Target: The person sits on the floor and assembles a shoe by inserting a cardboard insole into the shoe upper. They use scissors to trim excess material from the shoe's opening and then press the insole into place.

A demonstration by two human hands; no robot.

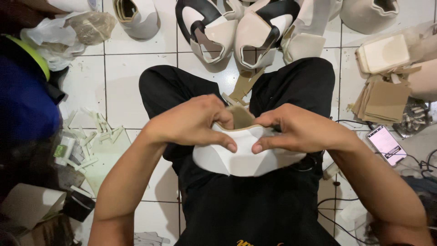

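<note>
We've only got one view here, a head-worn camera looking pretty much straight down over the wearer's own lap. It sits close: both forearms run in from the bottom corners, and the left hand (193, 122) and right hand (298, 130) meet near mid-frame. Past the knees, the top edge catches white tiled floor (123, 86), so we're facing forward and down.

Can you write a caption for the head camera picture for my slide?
Both hands, left and right, pinch a white shoe upper over a lap on the tiled floor.
</note>
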